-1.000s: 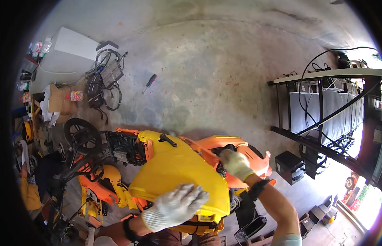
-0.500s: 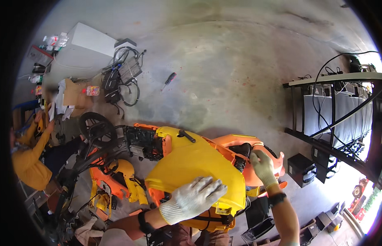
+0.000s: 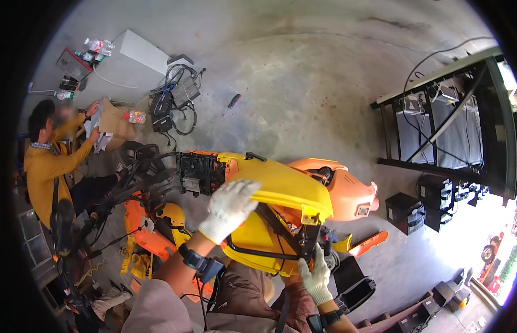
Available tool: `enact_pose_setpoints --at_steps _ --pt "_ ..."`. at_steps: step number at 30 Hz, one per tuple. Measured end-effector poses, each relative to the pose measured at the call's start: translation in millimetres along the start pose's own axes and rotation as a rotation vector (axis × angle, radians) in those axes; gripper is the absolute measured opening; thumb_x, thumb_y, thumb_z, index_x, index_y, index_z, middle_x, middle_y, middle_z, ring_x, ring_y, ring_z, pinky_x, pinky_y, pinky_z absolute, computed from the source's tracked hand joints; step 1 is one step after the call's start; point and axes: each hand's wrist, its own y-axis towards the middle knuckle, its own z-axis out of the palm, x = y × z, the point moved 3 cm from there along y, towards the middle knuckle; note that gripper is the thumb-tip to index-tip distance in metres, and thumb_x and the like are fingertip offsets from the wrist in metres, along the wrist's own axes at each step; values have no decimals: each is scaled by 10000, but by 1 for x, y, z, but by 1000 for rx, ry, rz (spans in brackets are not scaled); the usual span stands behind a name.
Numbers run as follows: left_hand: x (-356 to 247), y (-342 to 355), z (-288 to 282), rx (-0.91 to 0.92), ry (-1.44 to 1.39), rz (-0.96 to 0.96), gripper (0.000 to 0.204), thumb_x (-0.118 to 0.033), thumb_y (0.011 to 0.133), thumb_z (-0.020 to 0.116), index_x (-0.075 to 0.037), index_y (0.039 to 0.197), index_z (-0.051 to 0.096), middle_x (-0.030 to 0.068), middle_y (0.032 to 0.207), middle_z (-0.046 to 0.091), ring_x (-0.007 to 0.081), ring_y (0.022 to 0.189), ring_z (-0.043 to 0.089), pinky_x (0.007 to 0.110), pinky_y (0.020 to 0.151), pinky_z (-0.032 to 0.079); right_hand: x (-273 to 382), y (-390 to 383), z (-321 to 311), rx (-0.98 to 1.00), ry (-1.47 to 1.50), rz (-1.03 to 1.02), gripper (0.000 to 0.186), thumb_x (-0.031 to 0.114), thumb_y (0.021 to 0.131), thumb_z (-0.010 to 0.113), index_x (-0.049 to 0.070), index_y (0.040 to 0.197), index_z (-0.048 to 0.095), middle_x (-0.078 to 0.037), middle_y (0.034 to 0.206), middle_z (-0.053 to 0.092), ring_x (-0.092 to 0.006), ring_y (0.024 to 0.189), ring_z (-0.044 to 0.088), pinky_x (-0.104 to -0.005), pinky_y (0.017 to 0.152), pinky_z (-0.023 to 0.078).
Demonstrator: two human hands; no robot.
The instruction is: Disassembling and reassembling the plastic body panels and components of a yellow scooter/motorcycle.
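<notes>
Daylight floods in at the lower right, blowing the floor (image 3: 444, 238) out to white, while its middle stays an even, muted grey. The rack (image 3: 503, 133) stands dark against that glare, its metal losing detail. The yellow panel (image 3: 286, 180) is evenly lit, with deep shadow in the gap beneath it. The left hand's (image 3: 228, 208) pale glove is nearly washed out across the knuckles. The co-worker (image 3: 53, 164) at left is dimmer and softer, with a smeared patch alongside. Black vignetting rounds the corners, the fisheye warps shapes near the rim, and a thin red line edges the left side.
</notes>
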Motion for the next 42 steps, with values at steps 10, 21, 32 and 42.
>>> enact_pose_setpoints --at_steps 10,21,32,42 --pt "35 -151 33 -185 -368 -554 749 -588 964 415 -28 1458 359 270 1396 477 422 1259 492 422 1062 387 -28 -22 24 -256 0 -163 687 391 849 658 36 1395 440 -242 1121 636 -405 1040 612 -472 895 481" --pt "39 -165 57 -180 -379 -315 714 -485 983 401 17 1478 288 267 1468 382 399 1374 374 400 1129 295 -49 -22 32 -310 60 -327 618 219 796 632 -8 1351 486 -271 1031 657 -421 940 638 -481 830 501" --pt "73 -201 115 -307 -485 -25 846 -277 860 667 -8 1516 205 268 1534 245 399 1421 285 444 1152 269 -65 -18 57 -321 403 -381 452 149 855 540 2 1283 557 -129 917 684 -140 830 630 -318 773 516" --pt "80 -202 116 -415 -492 -27 789 -188 821 657 -92 1499 266 226 1484 358 411 1353 391 435 1108 355 -60 1 71 -698 558 -465 439 179 879 530 23 1281 611 -69 1020 659 -121 891 589 -269 836 464"
